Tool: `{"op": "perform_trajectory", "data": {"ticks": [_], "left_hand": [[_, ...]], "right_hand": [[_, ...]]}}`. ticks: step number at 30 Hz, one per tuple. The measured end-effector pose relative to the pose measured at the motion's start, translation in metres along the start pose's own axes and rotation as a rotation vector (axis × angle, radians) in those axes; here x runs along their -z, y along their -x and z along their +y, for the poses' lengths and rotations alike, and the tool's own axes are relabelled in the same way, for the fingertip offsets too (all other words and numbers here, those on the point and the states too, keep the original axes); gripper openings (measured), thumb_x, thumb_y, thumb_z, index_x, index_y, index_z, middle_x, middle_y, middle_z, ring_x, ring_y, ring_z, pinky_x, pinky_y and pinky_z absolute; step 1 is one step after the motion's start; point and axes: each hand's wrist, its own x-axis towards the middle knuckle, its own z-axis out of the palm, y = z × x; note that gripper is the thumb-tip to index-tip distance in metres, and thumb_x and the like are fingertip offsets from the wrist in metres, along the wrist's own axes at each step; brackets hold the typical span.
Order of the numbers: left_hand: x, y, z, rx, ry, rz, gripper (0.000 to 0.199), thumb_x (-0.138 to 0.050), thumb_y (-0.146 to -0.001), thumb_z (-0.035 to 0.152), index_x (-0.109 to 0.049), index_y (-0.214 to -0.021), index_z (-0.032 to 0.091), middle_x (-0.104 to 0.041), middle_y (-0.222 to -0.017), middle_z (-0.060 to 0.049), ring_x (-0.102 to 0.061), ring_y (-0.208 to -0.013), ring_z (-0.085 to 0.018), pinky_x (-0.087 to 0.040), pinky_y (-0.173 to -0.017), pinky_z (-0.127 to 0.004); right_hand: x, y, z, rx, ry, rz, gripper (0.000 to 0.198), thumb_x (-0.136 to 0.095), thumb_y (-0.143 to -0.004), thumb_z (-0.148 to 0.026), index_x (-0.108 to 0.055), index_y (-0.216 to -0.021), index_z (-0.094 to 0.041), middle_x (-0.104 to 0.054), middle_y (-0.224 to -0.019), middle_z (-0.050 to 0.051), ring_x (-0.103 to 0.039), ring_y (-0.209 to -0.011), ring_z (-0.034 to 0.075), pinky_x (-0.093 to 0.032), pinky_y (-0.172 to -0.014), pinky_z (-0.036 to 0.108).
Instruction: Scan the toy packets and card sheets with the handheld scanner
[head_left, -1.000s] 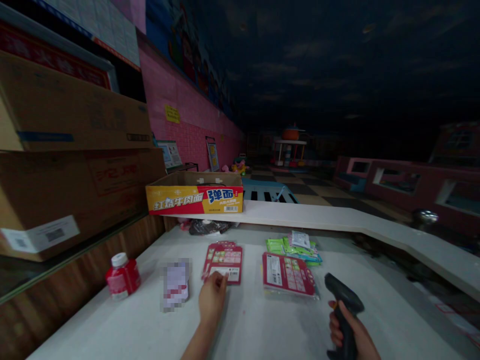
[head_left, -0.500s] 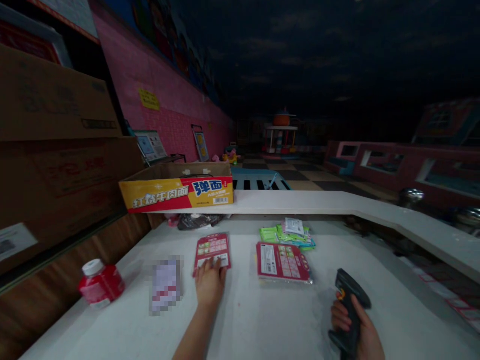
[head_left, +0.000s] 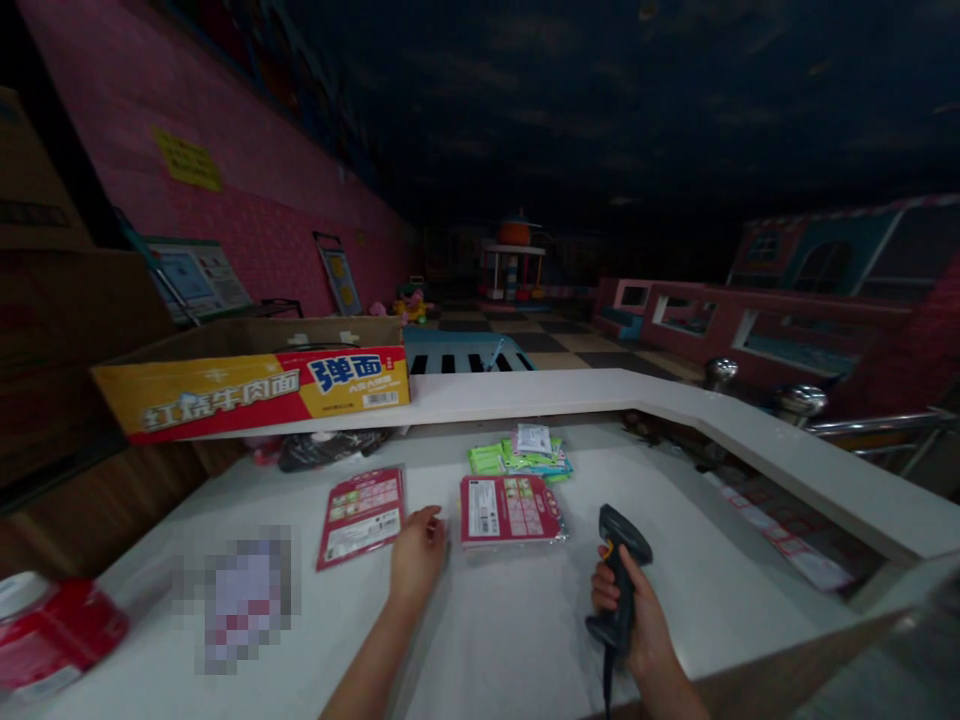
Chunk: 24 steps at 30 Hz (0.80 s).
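My right hand (head_left: 646, 615) is wrapped around the scanner (head_left: 626, 537), holding it over the table (head_left: 487, 650) to the right of the right pack (head_left: 510, 508). My left hand (head_left: 416, 560) looks empty, its fingers loosely curled, between that pack and the left pack (head_left: 364, 510); I can't tell whether it touches the left one. I see green packets (head_left: 489, 460) just beyond the right pack, the box (head_left: 255, 390) on the far-left ledge (head_left: 525, 393), and the red bottle (head_left: 82, 625) near left.
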Motion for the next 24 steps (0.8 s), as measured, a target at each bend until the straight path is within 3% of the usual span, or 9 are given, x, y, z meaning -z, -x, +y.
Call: {"op": "perform_trajectory", "data": {"ticks": [4,7,10,16,18,20,24], "left_hand": [[-0.023,-0.021,0.037,0.236,0.129,-0.039,0.030,-0.055,-0.082,0.031,-0.061,-0.104,0.011,-0.070,-0.078,-0.010,-0.067,-0.080,-0.023,-0.046,-0.071,-0.029],[-0.030,-0.031,0.046,0.353,0.147,-0.047,0.046,-0.075,-0.065,0.037,-0.059,-0.101,0.012,-0.071,-0.081,-0.010,-0.067,-0.083,-0.025,-0.045,-0.068,-0.028],[-0.029,-0.034,0.043,0.376,0.137,-0.026,0.045,-0.079,-0.060,0.033,-0.059,-0.097,0.015,-0.071,-0.080,-0.007,-0.068,-0.081,-0.024,-0.044,-0.067,-0.027],[-0.013,-0.036,0.036,0.309,0.099,-0.008,0.018,-0.073,-0.066,0.023,-0.063,-0.079,0.017,-0.070,-0.071,-0.005,-0.068,-0.076,-0.021,-0.045,-0.066,-0.026],[-0.008,-0.036,0.035,0.330,0.250,0.010,0.017,-0.073,-0.065,0.021,-0.064,-0.079,0.017,-0.069,-0.068,-0.004,-0.068,-0.073,-0.022,-0.048,-0.065,-0.027],[-0.002,-0.034,0.031,0.414,0.557,-0.013,0.018,-0.073,-0.065,0.020,-0.065,-0.080,0.016,-0.070,-0.067,-0.005,-0.068,-0.070,-0.022,-0.051,-0.064,-0.029],[0.014,-0.024,0.013,0.616,1.130,-0.208,0.012,-0.071,-0.066,0.016,-0.065,-0.076,0.013,-0.072,-0.072,-0.010,-0.070,-0.069,-0.023,-0.057,-0.064,-0.033]], "right_hand": [[-0.003,0.004,-0.002,0.007,0.010,0.014,0.041,-0.082,-0.063,-0.039,-0.056,-0.086,-0.017,-0.041,-0.057,-0.009,-0.038,-0.043,0.003,-0.030,-0.037,0.012],[-0.004,0.005,-0.003,0.005,0.044,0.010,0.041,-0.081,-0.062,-0.042,-0.054,-0.083,-0.018,-0.040,-0.057,-0.009,-0.038,-0.043,0.004,-0.031,-0.036,0.013],[-0.004,0.005,-0.002,0.002,0.044,0.002,0.039,-0.080,-0.064,-0.043,-0.053,-0.080,-0.020,-0.040,-0.056,-0.009,-0.038,-0.042,0.005,-0.032,-0.035,0.015],[-0.002,0.003,0.000,-0.004,0.011,-0.014,0.039,-0.080,-0.065,-0.041,-0.053,-0.081,-0.019,-0.041,-0.056,-0.009,-0.038,-0.043,0.005,-0.033,-0.037,0.014],[-0.001,0.003,0.000,-0.001,0.010,-0.023,0.039,-0.080,-0.065,-0.041,-0.054,-0.084,-0.019,-0.042,-0.056,-0.009,-0.039,-0.044,0.005,-0.033,-0.037,0.013],[0.000,0.003,0.000,0.004,0.019,-0.025,0.041,-0.081,-0.063,-0.041,-0.055,-0.084,-0.018,-0.042,-0.056,-0.008,-0.040,-0.043,0.005,-0.033,-0.037,0.014],[-0.001,0.005,0.000,0.003,0.032,-0.029,0.043,-0.082,-0.061,-0.042,-0.054,-0.083,-0.018,-0.042,-0.056,-0.009,-0.040,-0.043,0.004,-0.032,-0.037,0.014]]}}
